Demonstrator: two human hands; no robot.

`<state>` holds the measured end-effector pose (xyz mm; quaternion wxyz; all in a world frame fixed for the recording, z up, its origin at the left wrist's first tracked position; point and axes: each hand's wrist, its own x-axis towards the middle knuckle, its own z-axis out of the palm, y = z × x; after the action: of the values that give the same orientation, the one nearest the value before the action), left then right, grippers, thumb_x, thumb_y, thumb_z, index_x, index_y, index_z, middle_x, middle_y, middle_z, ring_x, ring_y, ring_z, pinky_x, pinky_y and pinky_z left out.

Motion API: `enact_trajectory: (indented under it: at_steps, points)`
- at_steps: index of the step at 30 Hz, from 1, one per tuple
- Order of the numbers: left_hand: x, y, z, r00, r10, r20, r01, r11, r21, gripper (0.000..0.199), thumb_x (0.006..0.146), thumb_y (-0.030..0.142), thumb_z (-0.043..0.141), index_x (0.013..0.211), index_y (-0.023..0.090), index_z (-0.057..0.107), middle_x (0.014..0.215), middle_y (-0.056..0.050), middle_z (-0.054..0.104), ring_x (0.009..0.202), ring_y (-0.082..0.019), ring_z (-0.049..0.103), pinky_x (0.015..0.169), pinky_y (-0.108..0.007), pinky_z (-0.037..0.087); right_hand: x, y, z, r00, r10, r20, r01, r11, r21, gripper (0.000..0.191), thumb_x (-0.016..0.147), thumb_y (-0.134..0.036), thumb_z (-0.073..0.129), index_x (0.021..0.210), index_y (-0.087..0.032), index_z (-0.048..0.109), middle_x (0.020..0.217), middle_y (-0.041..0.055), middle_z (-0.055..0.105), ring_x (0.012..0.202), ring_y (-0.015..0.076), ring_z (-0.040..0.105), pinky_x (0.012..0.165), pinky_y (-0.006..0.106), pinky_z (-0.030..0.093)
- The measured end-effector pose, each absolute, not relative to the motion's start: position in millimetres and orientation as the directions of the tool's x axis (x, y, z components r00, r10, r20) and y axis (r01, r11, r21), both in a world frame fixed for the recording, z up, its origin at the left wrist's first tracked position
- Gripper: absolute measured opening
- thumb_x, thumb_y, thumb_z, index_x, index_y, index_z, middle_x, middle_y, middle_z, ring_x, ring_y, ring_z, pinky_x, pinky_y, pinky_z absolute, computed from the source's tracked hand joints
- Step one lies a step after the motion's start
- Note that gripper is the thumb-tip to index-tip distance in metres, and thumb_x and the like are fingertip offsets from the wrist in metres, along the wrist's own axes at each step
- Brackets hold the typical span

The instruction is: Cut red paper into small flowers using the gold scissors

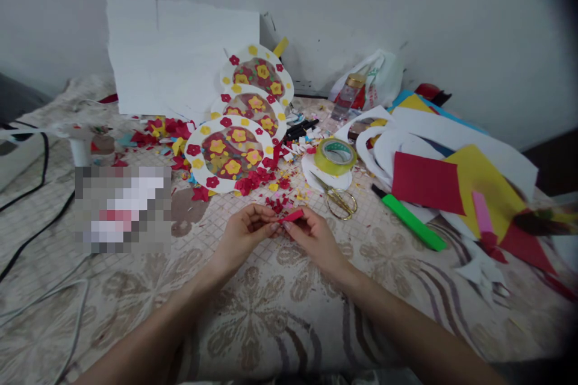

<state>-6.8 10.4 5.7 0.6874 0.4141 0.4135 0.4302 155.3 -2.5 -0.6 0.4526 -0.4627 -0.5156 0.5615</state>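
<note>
Between both hands is a small folded strip of red paper [291, 216]. My left hand [248, 228] pinches its left end between thumb and fingers. The right end is gripped by my right hand [316, 237], thumb on top. Just beyond the fingers lie red paper scraps [275, 203]. Gold-handled scissors [341, 201] rest to the right, beside a roll of yellowish tape [335, 156]. Farther back, overlapping, stand several white paper rings decorated with red and yellow paper flowers; the nearest ring [194, 165] is left of the tape.
On the right are a green cutter knife [413, 222], red paper [427, 183], yellow paper [478, 177] and white offcuts. A white glue gun [80, 144] stands left, near cables [83, 313]. A white board [180, 60] leans on the wall. A clear bottle [348, 96] sits at the back.
</note>
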Motion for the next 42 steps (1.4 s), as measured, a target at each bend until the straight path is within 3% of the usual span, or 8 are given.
enact_trajectory:
  at_steps: [9, 17, 26, 37, 42]
  points:
    - [-6.2, 7.9, 7.7, 0.241, 0.956, -0.168, -0.200, 0.218, 0.955, 0.023, 0.066, 0.020, 0.074, 0.082, 0.014, 0.060, 0.075, -0.002, 0.065, 0.069, -0.012, 0.062, 0.067, -0.026, 0.050, 158.1, -4.5, 0.6, -0.164, 0.985, 0.057, 0.143, 0.081, -0.986, 0.003, 0.082, -0.021, 0.054, 0.082, -0.018, 0.055, 0.073, -0.0004, 0.055, 0.067, 0.0123, 0.051, 0.061, 0.023, 0.041]
    - [-7.8, 5.2, 11.2, 0.235, 0.970, -0.066, 0.059, 0.053, 0.997, 0.013, 0.074, 0.025, 0.066, 0.081, 0.014, 0.064, 0.075, -0.004, 0.066, 0.070, -0.015, 0.060, 0.067, -0.026, 0.047, 157.5, -7.3, 6.3, -0.145, 0.981, 0.130, 0.238, 0.162, -0.958, 0.003, 0.082, -0.019, 0.053, 0.082, -0.019, 0.056, 0.076, 0.0004, 0.058, 0.070, 0.0137, 0.053, 0.065, 0.024, 0.042]
    - [-9.1, 8.3, 8.0, 0.274, 0.952, -0.135, -0.043, 0.152, 0.987, 0.014, 0.074, 0.025, 0.066, 0.078, 0.013, 0.061, 0.070, -0.002, 0.064, 0.066, -0.012, 0.059, 0.066, -0.024, 0.046, 157.6, -7.9, 4.3, -0.154, 0.985, 0.083, 0.155, 0.107, -0.982, 0.006, 0.084, -0.024, 0.053, 0.083, -0.019, 0.056, 0.076, 0.0006, 0.057, 0.070, 0.0135, 0.053, 0.065, 0.024, 0.042]
    - [-6.3, 6.4, 11.5, 0.265, 0.960, -0.088, -0.022, 0.097, 0.995, 0.011, 0.074, 0.024, 0.066, 0.076, 0.014, 0.062, 0.073, -0.002, 0.063, 0.068, -0.013, 0.059, 0.067, -0.025, 0.047, 157.9, -4.4, 2.2, -0.151, 0.988, -0.026, -0.031, -0.031, -0.999, 0.013, 0.082, -0.031, 0.057, 0.083, -0.019, 0.058, 0.072, -0.0004, 0.056, 0.064, 0.0118, 0.051, 0.059, 0.023, 0.042]
    - [-7.2, 6.7, 10.1, 0.256, 0.961, -0.102, -0.039, 0.116, 0.993, 0.011, 0.072, 0.023, 0.067, 0.074, 0.014, 0.062, 0.072, -0.002, 0.064, 0.068, -0.013, 0.059, 0.068, -0.026, 0.048, 158.0, -4.0, 1.4, -0.147, 0.989, -0.033, -0.029, -0.038, -0.999, 0.016, 0.081, -0.034, 0.058, 0.084, -0.019, 0.058, 0.071, -0.0003, 0.056, 0.064, 0.0119, 0.051, 0.058, 0.023, 0.042]
